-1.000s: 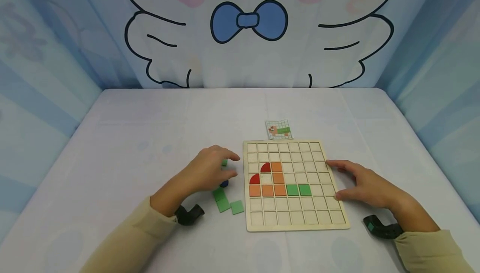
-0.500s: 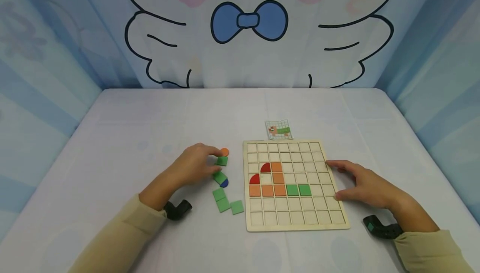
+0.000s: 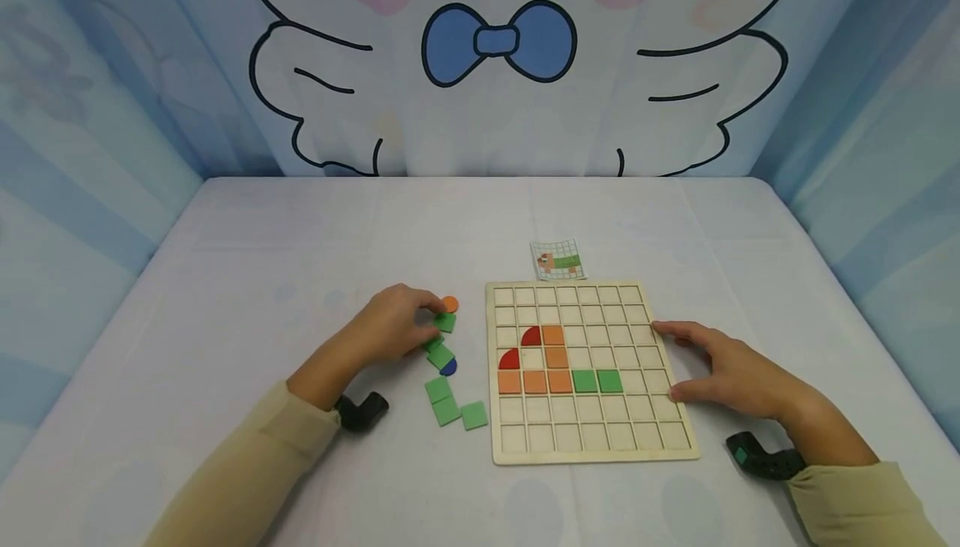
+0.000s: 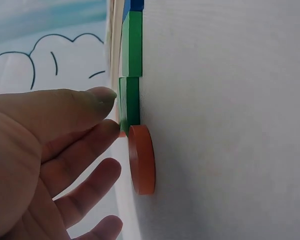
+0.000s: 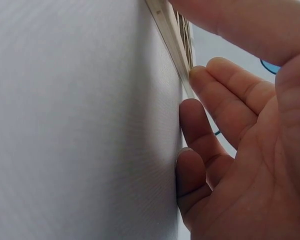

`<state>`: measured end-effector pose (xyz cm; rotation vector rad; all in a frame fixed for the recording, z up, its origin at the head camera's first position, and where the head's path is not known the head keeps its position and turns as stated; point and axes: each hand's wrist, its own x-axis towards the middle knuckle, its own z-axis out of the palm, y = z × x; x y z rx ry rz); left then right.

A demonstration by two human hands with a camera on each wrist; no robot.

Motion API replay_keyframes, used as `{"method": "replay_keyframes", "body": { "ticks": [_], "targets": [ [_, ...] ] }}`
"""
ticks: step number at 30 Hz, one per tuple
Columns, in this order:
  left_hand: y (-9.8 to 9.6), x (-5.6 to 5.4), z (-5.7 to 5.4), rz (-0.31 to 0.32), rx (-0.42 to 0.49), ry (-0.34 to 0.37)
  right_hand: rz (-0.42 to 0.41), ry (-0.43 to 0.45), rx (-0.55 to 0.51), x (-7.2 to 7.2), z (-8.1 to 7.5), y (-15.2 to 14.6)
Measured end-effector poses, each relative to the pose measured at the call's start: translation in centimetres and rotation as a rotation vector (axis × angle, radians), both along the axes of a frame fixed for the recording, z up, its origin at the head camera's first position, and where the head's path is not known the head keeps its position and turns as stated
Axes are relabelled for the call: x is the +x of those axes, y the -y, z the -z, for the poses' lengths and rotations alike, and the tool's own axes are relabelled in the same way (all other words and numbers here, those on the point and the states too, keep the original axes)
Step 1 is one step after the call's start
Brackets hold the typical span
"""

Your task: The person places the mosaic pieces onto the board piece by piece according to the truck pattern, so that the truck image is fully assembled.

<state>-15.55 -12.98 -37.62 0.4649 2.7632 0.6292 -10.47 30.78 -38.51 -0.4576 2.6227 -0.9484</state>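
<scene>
In the head view my left hand (image 3: pixel 392 320) reaches over the loose pieces left of the wooden grid board (image 3: pixel 592 439). Its thumb and forefinger are spread apart at a green square tile (image 3: pixel 446 323), as the left wrist view also shows. An orange disc (image 4: pixel 143 160) lies right beside that tile. More green tiles (image 3: pixel 442 356) and a partly covered blue piece (image 3: pixel 449 367) lie nearer the body. My right hand (image 3: pixel 738 373) rests with extended forefinger and thumb against the board's right edge; the right wrist view shows its other fingers loosely bent by the tabletop.
On the board sit two red quarter-round pieces (image 3: pixel 531 336), several orange squares (image 3: pixel 557 356) and two green squares (image 3: pixel 585 380). A small picture card (image 3: pixel 558 260) with a gridded animal drawing lies behind the board. A printed curtain (image 3: pixel 495 122) stands at the table's far edge.
My left hand has drawn back leftward from beside the board to the upper loose tiles, uncovering the orange disc and green tiles. The right hand and board have stayed put.
</scene>
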Motion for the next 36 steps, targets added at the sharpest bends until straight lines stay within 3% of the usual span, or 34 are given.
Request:
{"method": "replay_keyframes", "body": {
  "ticks": [4, 12, 23, 36],
  "targets": [
    [-0.2, -0.2, 0.0, -0.023, -0.013, -0.001, -0.003, -0.002, 0.000, 0.0, 0.0, -0.1],
    [-0.5, -0.4, 0.0, -0.013, -0.038, -0.045, -0.002, -0.005, 0.002, 0.0, 0.0, -0.1],
    [-1.2, -0.6, 0.2, -0.026, -0.070, -0.029, -0.002, -0.007, 0.007, 0.0, 0.0, 0.0],
    [-2.4, 0.0, 0.1, 0.004, -0.100, -0.109, -0.005, -0.012, 0.000, 0.0, 0.1, -0.1]
  ]
}}
